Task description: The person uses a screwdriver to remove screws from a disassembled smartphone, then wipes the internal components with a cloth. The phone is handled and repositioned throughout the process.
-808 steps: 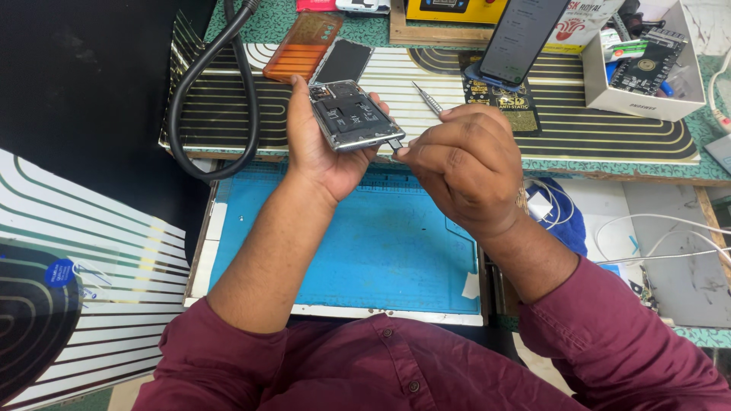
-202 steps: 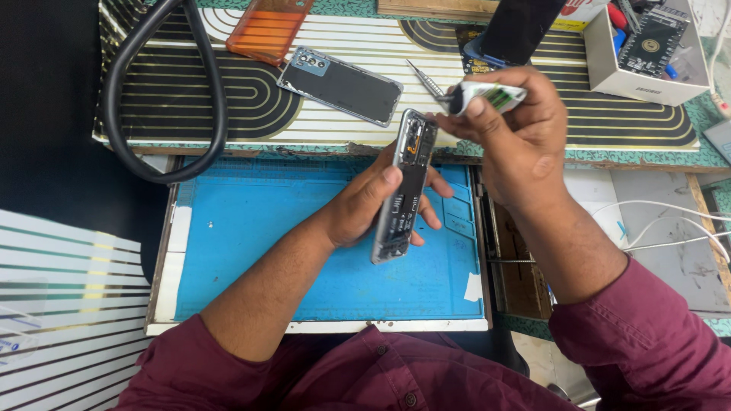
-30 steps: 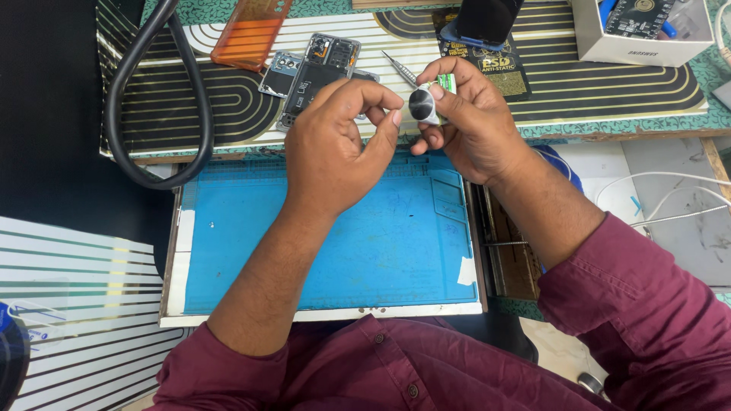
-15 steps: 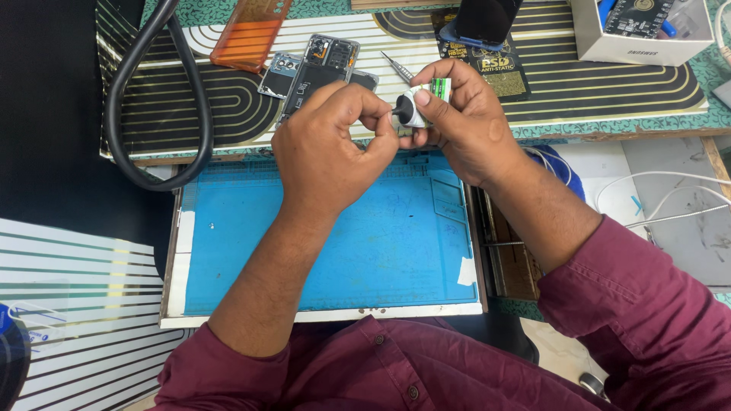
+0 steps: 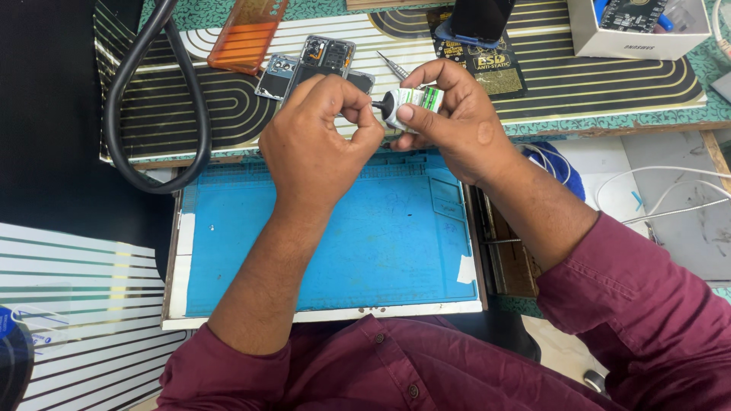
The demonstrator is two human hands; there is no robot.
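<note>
- Both hands meet above the far edge of the blue work mat (image 5: 327, 251), over the striped bench top.
- The right hand (image 5: 457, 125) grips a small white tube (image 5: 407, 100) with a green band near its rear end; thumb and fingers are closed round its body, holding it roughly level, nozzle end pointing toward the other hand.
- The tube is short and stubby, with a black tip (image 5: 377, 105) at its front (whether that is a cap or a bare nozzle, I cannot tell).
- The left hand (image 5: 320, 144) has its fingers curled together, fingertips pinched at that black tip, so the two hands touch through the tube.
- Just beyond the left hand an opened phone (image 5: 324, 61) lies on the striped mat (image 5: 594, 76), its back off and inner parts showing, with a separate dark cover piece (image 5: 276, 74) beside it.
- Tweezers (image 5: 392, 66) lie near the tube, slightly farther back.
- An orange translucent case (image 5: 247, 30) rests to the left of the phone, and a thick black hose (image 5: 133, 99) loops along the left side.
- A white box (image 5: 636, 34) sits at the far right.
</note>
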